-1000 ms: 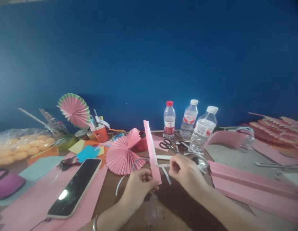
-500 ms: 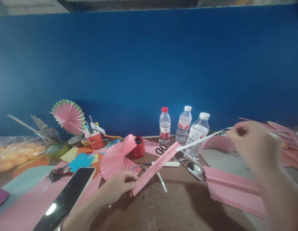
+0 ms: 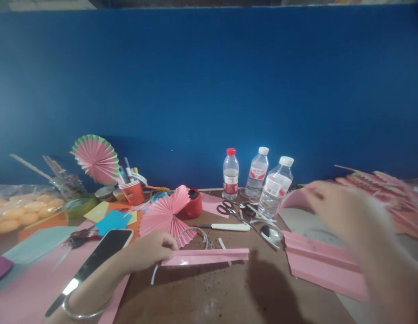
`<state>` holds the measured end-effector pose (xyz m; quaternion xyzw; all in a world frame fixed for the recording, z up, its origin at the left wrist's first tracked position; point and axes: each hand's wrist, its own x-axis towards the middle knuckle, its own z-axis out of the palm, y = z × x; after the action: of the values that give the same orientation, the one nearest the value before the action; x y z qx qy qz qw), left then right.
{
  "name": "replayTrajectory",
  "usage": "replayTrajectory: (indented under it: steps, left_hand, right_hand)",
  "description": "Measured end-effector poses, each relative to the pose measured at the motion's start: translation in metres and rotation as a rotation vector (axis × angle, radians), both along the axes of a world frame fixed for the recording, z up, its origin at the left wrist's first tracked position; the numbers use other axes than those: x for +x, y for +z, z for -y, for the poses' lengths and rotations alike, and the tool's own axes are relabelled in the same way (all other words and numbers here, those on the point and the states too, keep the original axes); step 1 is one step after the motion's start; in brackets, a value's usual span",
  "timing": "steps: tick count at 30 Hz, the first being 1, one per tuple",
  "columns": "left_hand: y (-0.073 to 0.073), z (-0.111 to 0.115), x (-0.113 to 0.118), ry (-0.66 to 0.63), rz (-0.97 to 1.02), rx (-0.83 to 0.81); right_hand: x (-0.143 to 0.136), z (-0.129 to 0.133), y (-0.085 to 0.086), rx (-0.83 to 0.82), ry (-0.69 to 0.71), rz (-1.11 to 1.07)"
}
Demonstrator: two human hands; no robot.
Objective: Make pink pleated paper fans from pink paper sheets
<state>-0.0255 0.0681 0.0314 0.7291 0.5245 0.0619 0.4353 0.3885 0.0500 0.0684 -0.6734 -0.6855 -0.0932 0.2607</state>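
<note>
My left hand (image 3: 157,249) is closed on the left end of a narrow folded pink paper strip (image 3: 209,256), which lies nearly level over the brown table. A short pale strip (image 3: 154,275) hangs below that end. To the right, my right hand (image 3: 333,209) is raised and smeared by motion, its fingers seemingly curled. Whether anything is between them does not show. Behind its fingertips a curved pink paper (image 3: 293,198) stands, and a creased pink sheet (image 3: 325,265) lies beneath. A pink pleated paper fan (image 3: 166,216) rests just beyond my left hand.
A white-handled knife (image 3: 230,227), black scissors (image 3: 225,207) and a red tape holder (image 3: 193,204) lie behind the strip. Three bottles (image 3: 231,174) stand near the blue wall (image 3: 195,90). At left are a phone (image 3: 97,261), a paper cup with pens (image 3: 132,193) and coloured papers (image 3: 112,221).
The pink strip has swung from a steep slant to nearly level and lowered. The white strip stretched between it and my right hand no longer shows there. My left hand has shifted slightly left.
</note>
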Motion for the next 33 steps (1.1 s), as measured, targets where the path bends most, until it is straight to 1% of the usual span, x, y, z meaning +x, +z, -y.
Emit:
replayTrajectory:
  steps: [1, 3, 5, 6, 8, 12, 14, 15, 17, 19, 20, 22, 25, 27, 30, 33]
  left_hand:
    - [-0.002, 0.0, 0.001, 0.001, 0.005, -0.004]
    - [-0.004, 0.001, 0.003, 0.014, 0.009, -0.01]
    - [-0.005, 0.003, 0.005, 0.013, 0.003, -0.027]
    - [-0.006, 0.004, 0.006, 0.006, 0.001, -0.032]
    - [-0.008, 0.005, 0.008, -0.003, -0.005, -0.038]
    - [-0.013, 0.005, 0.009, -0.006, -0.029, -0.074]
    - [-0.015, 0.007, 0.01, -0.028, -0.085, -0.103]
    - [-0.015, 0.01, 0.012, -0.053, -0.141, -0.079]
    - [-0.013, 0.017, 0.016, -0.106, -0.294, 0.073]
    - [-0.011, 0.027, 0.024, -0.148, -0.413, 0.293]
    - [-0.01, 0.032, 0.03, -0.163, -0.429, 0.377]
    - [-0.011, 0.038, 0.044, -0.196, -0.404, 0.466]
    - [-0.014, 0.041, 0.065, -0.218, -0.372, 0.439]
    - [-0.016, 0.039, 0.074, -0.23, -0.382, 0.408]
    - [-0.019, 0.037, 0.076, -0.246, -0.37, 0.373]
    - [-0.023, 0.036, 0.069, -0.227, -0.294, 0.346]
  right_hand:
    - [-0.026, -0.003, -0.004, -0.12, 0.076, -0.024]
    - [-0.075, -0.006, -0.019, -0.215, 0.283, -0.039]
    - [-0.114, -0.007, -0.037, -0.327, 0.549, -0.07]
    - [-0.127, -0.006, -0.044, -0.384, 0.642, -0.088]
    - [-0.142, -0.004, -0.055, -0.443, 0.687, -0.114]
    - [-0.141, -0.002, -0.064, -0.592, 0.752, -0.16]
    - [-0.138, -0.003, -0.069, -0.621, 0.791, -0.148]
    - [-0.138, -0.004, -0.072, -0.623, 0.801, -0.138]
    - [-0.139, -0.004, -0.078, -0.625, 0.809, -0.116]
    - [-0.141, -0.003, -0.083, -0.628, 0.812, -0.096]
    - [-0.142, -0.002, -0.084, -0.629, 0.81, -0.086]
    - [-0.144, 0.0, -0.084, -0.636, 0.803, -0.073]
    - [-0.146, 0.004, -0.082, -0.649, 0.793, -0.068]
    - [-0.147, 0.006, -0.081, -0.647, 0.789, -0.079]
    - [-0.148, 0.008, -0.079, -0.629, 0.786, -0.1]
    - [-0.148, 0.007, -0.078, -0.614, 0.788, -0.105]
